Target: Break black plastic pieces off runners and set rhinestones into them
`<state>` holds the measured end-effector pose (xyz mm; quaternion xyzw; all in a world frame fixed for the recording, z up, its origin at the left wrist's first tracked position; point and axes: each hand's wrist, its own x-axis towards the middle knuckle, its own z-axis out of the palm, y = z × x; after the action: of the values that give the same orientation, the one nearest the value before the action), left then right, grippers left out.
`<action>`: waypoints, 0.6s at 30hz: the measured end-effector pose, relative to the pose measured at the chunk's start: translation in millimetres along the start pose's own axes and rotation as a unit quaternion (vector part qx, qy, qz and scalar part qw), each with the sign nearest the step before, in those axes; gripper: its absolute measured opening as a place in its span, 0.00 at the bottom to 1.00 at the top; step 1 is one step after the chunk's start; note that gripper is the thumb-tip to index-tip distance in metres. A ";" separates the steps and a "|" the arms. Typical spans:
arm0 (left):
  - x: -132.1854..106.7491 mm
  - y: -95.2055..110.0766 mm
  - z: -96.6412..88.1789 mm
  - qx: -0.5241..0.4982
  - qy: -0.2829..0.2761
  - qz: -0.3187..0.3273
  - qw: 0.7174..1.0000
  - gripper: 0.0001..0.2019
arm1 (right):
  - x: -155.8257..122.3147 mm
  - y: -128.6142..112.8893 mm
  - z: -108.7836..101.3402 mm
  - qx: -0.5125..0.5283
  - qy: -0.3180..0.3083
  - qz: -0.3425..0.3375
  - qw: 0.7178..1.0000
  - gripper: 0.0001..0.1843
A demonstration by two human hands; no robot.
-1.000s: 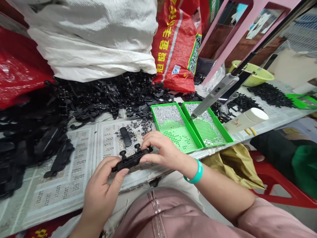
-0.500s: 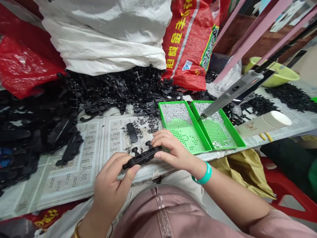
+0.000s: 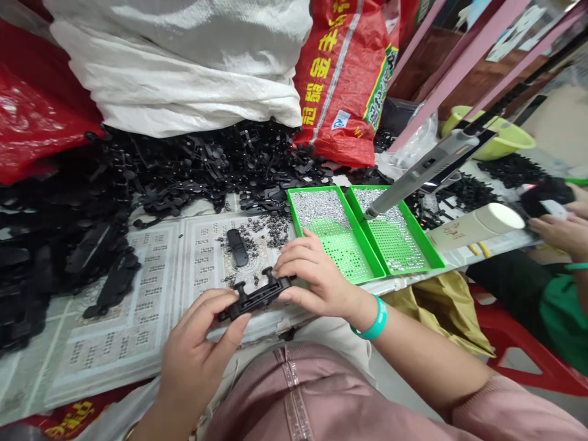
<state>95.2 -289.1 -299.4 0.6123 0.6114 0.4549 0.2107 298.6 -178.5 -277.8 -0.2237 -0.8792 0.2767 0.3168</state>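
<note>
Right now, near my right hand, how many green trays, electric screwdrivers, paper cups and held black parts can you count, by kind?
Green trays: 2
Electric screwdriver: 1
Paper cup: 1
Black part, held by left hand and right hand: 1
Total: 5

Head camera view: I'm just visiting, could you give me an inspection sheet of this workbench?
Surface: newspaper-covered table.
Job's things: black plastic part held near the table's front edge; green trays hold small silvery screws.
Clutter: heap of black parts, loose black piece, grey screwdriver with tip in a tray, paper cup on its side.
Grippers: left hand and right hand each pinch one end of the part.
Cables: dark cord seems to run up from the screwdriver.
Surroundings: white sack, red sack, another person's hand at right.
</note>
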 end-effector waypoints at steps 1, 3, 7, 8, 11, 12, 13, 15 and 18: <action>-1.4 -1.5 -0.4 -0.002 0.002 0.005 1.000 0.07 | 0.4 -0.6 -0.6 -0.010 -0.009 -0.005 1.000 0.11; -3.6 -3.3 0.7 -0.025 0.011 -0.001 1.000 0.07 | 1.5 -1.6 -1.0 -0.001 -0.036 0.001 0.999 0.11; -6.0 -1.4 10.1 -0.132 -0.001 -0.088 0.987 0.03 | 3.0 -2.7 0.8 0.056 -0.057 0.020 0.997 0.14; -6.1 -0.2 13.0 -0.152 -0.004 -0.116 0.982 0.03 | 3.0 -2.6 1.1 0.066 -0.050 0.021 0.996 0.15; -3.9 3.5 18.9 -0.177 -0.013 -0.196 0.964 0.08 | 2.4 -0.8 0.1 0.070 -0.033 0.033 0.996 0.17; -2.0 4.7 19.2 -0.180 -0.012 -0.213 0.960 0.10 | 2.2 0.3 -1.1 0.065 -0.035 0.036 0.997 0.16; 0.7 5.8 18.7 -0.181 -0.007 -0.220 0.959 0.12 | 2.1 1.5 -2.7 0.058 -0.040 0.036 0.997 0.16; 8.3 8.2 15.7 -0.161 -0.017 -0.210 0.964 0.18 | 2.5 3.9 -6.7 0.043 -0.057 0.025 0.997 0.15; 23.6 13.5 10.6 -0.081 -0.131 -0.154 0.976 0.18 | 5.1 5.2 -12.9 0.016 -0.089 -0.001 0.996 0.12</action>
<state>107.5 -265.9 -286.7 0.5459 0.6266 0.3812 0.4050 305.0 -167.3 -270.5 -0.1927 -0.8996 0.3091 0.2410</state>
